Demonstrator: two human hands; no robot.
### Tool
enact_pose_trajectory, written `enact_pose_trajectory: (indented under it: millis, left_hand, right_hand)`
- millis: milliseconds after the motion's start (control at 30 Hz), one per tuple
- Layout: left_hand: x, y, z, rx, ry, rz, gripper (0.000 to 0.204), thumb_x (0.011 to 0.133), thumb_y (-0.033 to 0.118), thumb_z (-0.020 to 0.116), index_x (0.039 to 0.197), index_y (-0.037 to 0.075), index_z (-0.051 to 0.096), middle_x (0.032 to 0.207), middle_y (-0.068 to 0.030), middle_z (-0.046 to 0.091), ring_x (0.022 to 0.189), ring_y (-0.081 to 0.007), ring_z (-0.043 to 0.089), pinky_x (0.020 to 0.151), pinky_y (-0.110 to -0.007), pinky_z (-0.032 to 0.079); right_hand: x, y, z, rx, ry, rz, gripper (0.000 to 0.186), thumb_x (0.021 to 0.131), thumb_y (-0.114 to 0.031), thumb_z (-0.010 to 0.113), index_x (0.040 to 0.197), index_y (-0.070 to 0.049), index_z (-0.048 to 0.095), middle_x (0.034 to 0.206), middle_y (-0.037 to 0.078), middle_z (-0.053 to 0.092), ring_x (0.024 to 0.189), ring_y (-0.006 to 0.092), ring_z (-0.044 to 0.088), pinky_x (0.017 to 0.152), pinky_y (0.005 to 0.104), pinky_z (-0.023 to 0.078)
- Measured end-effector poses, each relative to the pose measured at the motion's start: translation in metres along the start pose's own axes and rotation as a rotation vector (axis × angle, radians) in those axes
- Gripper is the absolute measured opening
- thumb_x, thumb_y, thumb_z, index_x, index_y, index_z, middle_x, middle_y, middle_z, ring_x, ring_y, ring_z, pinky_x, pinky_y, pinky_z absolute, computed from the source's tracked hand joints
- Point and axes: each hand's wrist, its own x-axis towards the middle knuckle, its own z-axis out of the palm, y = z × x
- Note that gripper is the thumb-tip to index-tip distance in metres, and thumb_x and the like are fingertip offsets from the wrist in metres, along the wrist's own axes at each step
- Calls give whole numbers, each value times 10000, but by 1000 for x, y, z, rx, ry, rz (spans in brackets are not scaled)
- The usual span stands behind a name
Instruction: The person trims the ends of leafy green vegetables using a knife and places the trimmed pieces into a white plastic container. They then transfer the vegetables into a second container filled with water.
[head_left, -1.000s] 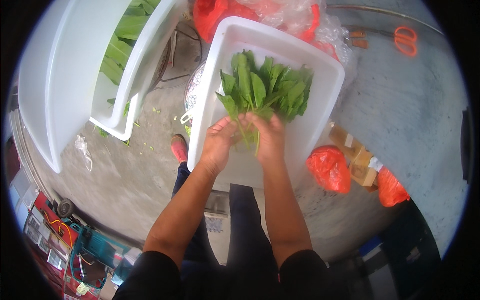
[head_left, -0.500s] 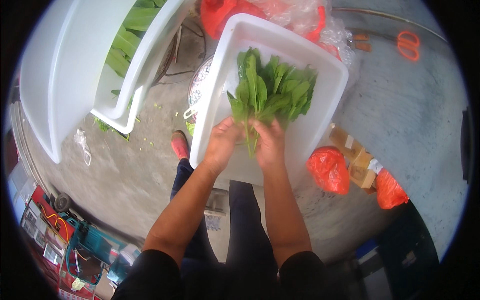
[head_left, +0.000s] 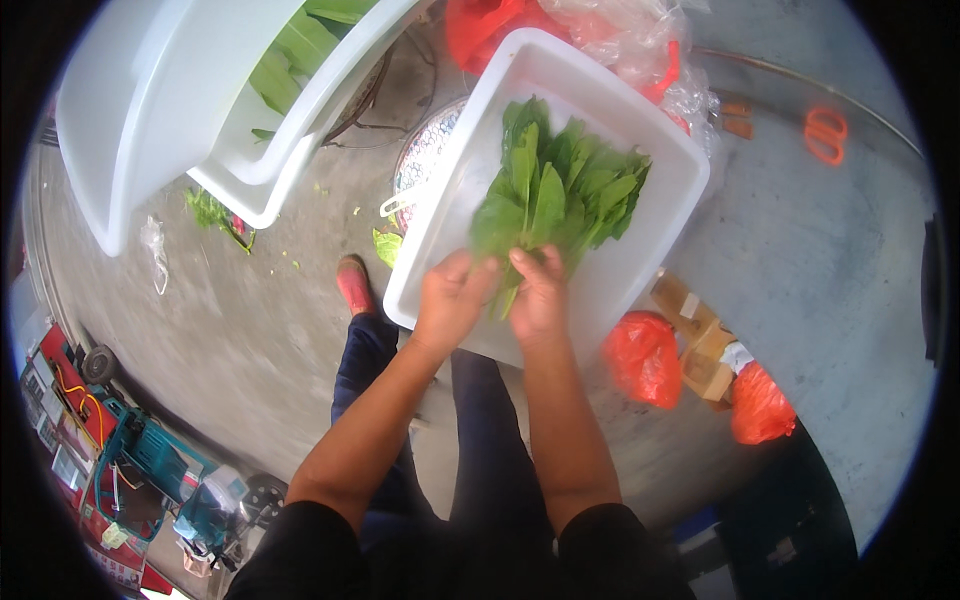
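Observation:
A bunch of leafy greens (head_left: 565, 190) is held over a white plastic tub (head_left: 620, 275), with its leaves fanned away from me and its stems toward me. My left hand (head_left: 452, 300) is closed on the near left side of the bunch. Beside it, my right hand (head_left: 538, 295) pinches the stems between thumb and fingers. A few stem ends poke out between the two hands. The leaves near my left fingers are blurred, and most of the fingers' grip is hidden.
Another white tub (head_left: 265, 205) at upper left holds large green leaves (head_left: 300, 60). Orange-handled scissors (head_left: 826, 135) lie at far right. Red plastic bags (head_left: 642, 358) and cardboard pieces (head_left: 705, 365) sit right of my tub. Loose greens (head_left: 208, 208) lie on the floor.
My hands have drawn closer together at the stems, and the leaves have bunched and shifted slightly right. The whole view has shifted a little.

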Motion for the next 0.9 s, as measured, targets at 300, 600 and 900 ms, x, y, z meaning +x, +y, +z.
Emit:
enact_pose_trajectory:
  millis: [300, 600, 900]
  left_hand:
    - [-56, 10, -119, 203, 491, -34, 286, 901, 297, 513, 919, 20, 585, 630, 7, 503, 558, -64, 423, 495, -210, 345]
    - [-56, -3, -154, 318, 151, 153, 310, 778, 43, 627, 1080, 2, 570, 1045, -123, 577, 901, -183, 558, 762, -282, 459]
    - [-27, 30, -29, -344, 31, -12, 136, 866, 48, 544, 969, -18, 603, 811, -17, 605, 744, -88, 536, 682, -210, 439]
  right_hand:
    - [-19, -17, -5, 185, -191, 141, 257, 769, -29, 572, 1017, -43, 510, 942, 99, 556, 775, 218, 538, 658, 353, 445]
    - [-47, 10, 23, 486, -345, 315, 201, 791, -71, 587, 979, -64, 519, 930, 82, 558, 748, 200, 501, 649, 323, 395]
    - [-47, 7, 28, 143, -129, 223, 197, 788, -71, 605, 965, -11, 544, 871, 57, 580, 797, 157, 561, 734, 269, 439]
